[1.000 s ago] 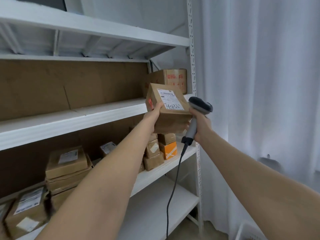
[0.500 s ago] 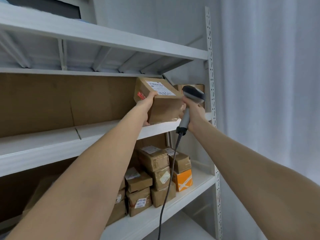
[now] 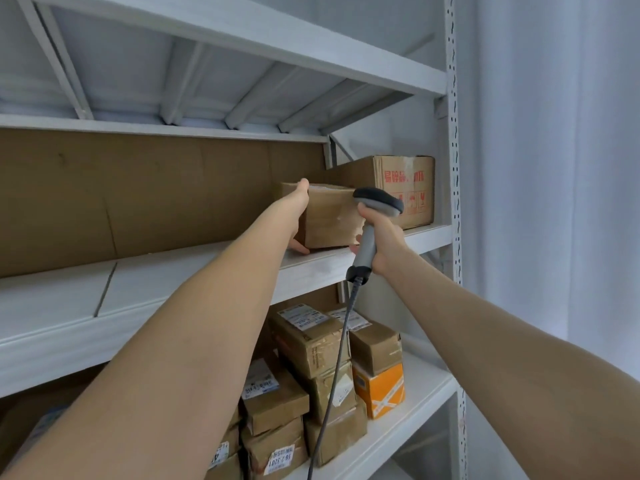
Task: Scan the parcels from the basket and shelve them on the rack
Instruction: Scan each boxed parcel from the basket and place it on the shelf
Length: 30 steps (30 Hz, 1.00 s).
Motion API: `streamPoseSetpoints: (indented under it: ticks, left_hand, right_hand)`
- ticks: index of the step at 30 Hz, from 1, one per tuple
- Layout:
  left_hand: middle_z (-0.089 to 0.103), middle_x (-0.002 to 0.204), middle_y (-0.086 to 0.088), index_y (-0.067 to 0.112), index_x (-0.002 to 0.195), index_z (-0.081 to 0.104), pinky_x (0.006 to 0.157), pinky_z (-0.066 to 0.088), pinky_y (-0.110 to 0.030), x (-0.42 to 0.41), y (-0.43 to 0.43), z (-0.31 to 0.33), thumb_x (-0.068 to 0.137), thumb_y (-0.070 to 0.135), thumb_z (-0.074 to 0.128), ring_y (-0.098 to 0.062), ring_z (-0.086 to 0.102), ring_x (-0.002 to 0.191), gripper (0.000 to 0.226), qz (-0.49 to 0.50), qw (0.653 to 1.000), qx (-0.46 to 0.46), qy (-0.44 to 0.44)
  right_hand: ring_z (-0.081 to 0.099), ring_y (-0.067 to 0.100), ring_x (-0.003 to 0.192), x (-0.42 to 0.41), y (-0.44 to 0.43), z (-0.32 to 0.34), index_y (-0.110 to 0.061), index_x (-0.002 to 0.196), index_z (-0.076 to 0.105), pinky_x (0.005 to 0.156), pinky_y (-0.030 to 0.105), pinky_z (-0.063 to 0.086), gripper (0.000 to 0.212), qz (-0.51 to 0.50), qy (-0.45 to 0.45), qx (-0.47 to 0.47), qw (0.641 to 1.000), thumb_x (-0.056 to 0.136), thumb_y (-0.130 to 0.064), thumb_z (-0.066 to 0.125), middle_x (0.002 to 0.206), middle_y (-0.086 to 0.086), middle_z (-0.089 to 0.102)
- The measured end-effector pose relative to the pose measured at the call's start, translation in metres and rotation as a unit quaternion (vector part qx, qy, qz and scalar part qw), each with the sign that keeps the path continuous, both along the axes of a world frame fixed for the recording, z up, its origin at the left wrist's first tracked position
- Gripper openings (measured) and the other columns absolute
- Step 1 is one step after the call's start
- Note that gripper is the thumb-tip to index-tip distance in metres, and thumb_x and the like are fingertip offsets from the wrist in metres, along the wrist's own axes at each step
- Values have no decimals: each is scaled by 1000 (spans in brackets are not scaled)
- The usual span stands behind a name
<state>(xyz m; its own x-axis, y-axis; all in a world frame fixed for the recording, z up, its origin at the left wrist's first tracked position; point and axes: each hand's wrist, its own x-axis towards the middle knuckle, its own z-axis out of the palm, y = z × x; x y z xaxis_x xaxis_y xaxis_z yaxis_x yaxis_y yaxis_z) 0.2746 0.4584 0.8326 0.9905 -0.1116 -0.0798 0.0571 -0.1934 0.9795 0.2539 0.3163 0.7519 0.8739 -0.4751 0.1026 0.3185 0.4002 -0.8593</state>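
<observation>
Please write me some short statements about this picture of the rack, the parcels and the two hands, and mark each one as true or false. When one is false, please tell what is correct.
1. The left hand holds the brown parcel at its left side. True.
2. The right hand holds nothing. False: it holds the scanner by its handle.
3. The orange box stands on the same level as the brown parcel. False: it stands on the lower shelf, one level below.
4. A carton with red print stands right of the brown parcel, on the same level. True.
5. The scanner is cordless. False: a cable hangs from its handle.
</observation>
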Motion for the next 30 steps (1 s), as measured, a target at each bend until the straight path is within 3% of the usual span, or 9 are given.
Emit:
streamPoseSetpoints:
  ticks: [4,9,14,17,19,22,26,30]
  left_hand:
    - [34,148,-17,15,149,23,87,51,-57,7,-11,-3,86,75,32,-41,39,129,87,15,999,35,-12]
    - [33,150,-14,13,150,24,111,32,-45,10,-21,-9,92,66,29,-32,35,135,78,6,993,104,-55]
    - [43,141,-8,12,144,32,89,39,-34,7,-23,-21,94,60,35,-24,45,118,69,37,983,126,-130]
    - [41,138,-11,11,142,35,87,41,-33,11,-23,-34,93,49,48,-27,46,118,63,102,968,143,-181]
    - [38,138,-11,11,140,35,88,42,-34,8,-23,-40,92,40,55,-27,46,117,60,145,959,140,-198]
    - [40,134,-10,13,133,41,88,44,-35,-4,-25,-50,91,29,58,-26,46,117,49,178,935,140,-273]
    - [50,121,-5,18,117,50,73,45,-22,-28,-32,-73,92,25,59,-17,53,102,28,148,896,119,-401]
    - [52,121,-4,19,117,51,79,49,-23,-63,-50,-104,93,22,57,-18,54,105,25,89,898,140,-407]
  right_hand:
    - [63,28,100,6,-5,-7,-15,125,48,78,40,59,64,0,7,11,1000,75,-36,82,112,12,61]
    - [63,26,102,6,-6,-11,-17,126,48,84,41,59,64,9,5,25,1000,75,-35,82,113,10,60]
    - [67,20,91,-3,0,-16,-13,116,57,73,31,60,48,3,2,51,999,78,-31,80,103,7,66]
    - [63,16,68,-16,3,-23,-11,95,60,61,26,57,25,25,-1,89,996,85,-29,74,76,6,66]
    - [60,15,60,-27,5,-27,-9,93,61,58,25,56,22,33,-10,106,994,89,-28,71,68,5,64]
    - [61,15,63,-44,9,-37,-8,101,64,65,27,56,30,-12,17,79,997,83,-29,75,77,6,67]
    - [61,14,60,-78,10,-55,-9,99,64,64,26,56,28,-27,16,111,993,82,-27,76,78,6,68]
    - [58,14,59,-123,1,-80,-10,100,64,68,29,52,28,-52,30,122,991,83,-29,75,80,6,65]
